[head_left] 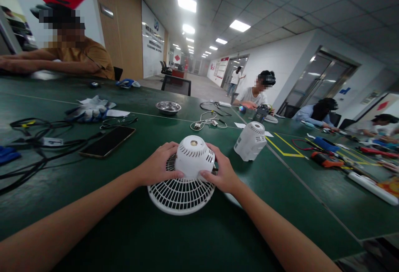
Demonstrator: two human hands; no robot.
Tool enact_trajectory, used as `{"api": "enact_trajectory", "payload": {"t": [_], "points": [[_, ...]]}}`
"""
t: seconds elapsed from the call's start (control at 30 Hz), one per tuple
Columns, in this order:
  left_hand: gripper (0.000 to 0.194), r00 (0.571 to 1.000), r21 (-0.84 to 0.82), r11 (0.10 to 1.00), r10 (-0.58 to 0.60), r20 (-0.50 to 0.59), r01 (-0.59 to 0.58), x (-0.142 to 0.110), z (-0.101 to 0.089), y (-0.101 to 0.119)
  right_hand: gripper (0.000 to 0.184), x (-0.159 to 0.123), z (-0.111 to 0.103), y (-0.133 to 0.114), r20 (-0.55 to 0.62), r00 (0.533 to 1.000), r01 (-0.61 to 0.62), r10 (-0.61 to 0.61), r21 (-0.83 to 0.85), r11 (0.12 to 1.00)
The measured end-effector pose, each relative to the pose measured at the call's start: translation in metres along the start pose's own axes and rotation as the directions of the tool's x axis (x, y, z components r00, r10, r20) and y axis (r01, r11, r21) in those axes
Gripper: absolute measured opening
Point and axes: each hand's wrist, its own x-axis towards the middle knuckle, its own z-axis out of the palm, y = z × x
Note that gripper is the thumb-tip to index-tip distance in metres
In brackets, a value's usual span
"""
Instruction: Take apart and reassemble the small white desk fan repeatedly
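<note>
Between my two hands is a white fan motor housing, dome-shaped with slotted vents and a round hole at its top. My left hand grips its left side, with the thumb across the lower front. On the other side my right hand holds it the same way. Beneath the housing a round white fan grille lies face down on the green table. Whether the housing is joined to the grille is hidden. Behind my right hand stands a second white plastic housing.
A steel bowl, a white cable and a smartphone lie ahead and left, with gloves and black cables beyond. At right are an orange-and-black tool and a power strip. Several people sit around the table.
</note>
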Motion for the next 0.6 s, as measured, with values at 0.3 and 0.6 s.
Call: {"api": "enact_trajectory", "payload": {"t": [0.3,0.6], "points": [[0.07,1.0,-0.004,1.0,0.001,0.006,-0.001,-0.0006,-0.0019,0.0033,0.077,-0.0003,0.0001,-0.0016,-0.003,1.0,-0.005,0.005,-0.004,1.0],[0.073,1.0,0.021,1.0,-0.019,0.015,0.019,-0.0002,0.0,-0.0017,0.078,-0.001,0.0002,0.0001,-0.001,1.0,-0.006,0.006,-0.019,1.0]]}}
